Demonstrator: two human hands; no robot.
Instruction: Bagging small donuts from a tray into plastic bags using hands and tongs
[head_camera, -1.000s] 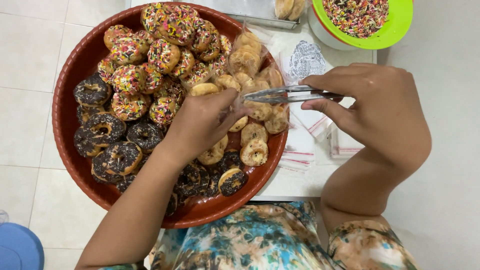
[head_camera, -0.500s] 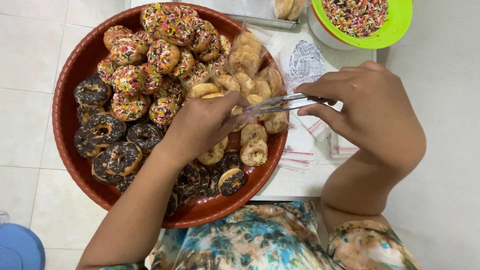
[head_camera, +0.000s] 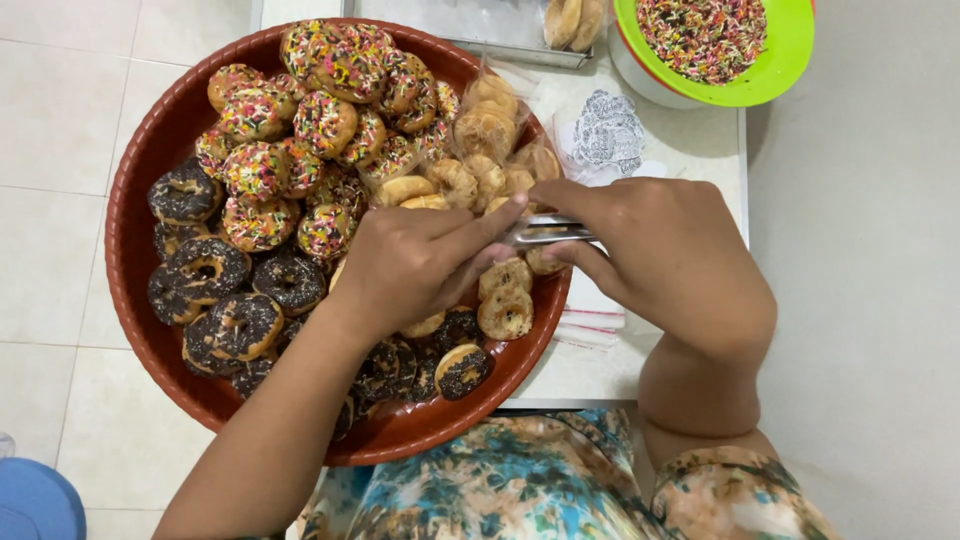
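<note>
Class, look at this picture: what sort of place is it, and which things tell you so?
Probably a home kitchen or small home bakery: a red tray heaped with decorated doughnuts, a green bowl of sprinkles, a tiled floor.

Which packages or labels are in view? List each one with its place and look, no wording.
Clear plastic bag: on the red tray's upper right, crinkled, holding plain doughnuts.
Printed paper label: on the white table beside the tray, white with a grey ornate emblem.
Flat clear bags: on the table under the right hand, red-striped edges.

One head-worn camera looks steeply down, close above a red tray (head_camera: 130, 250) of doughnuts.
</note>
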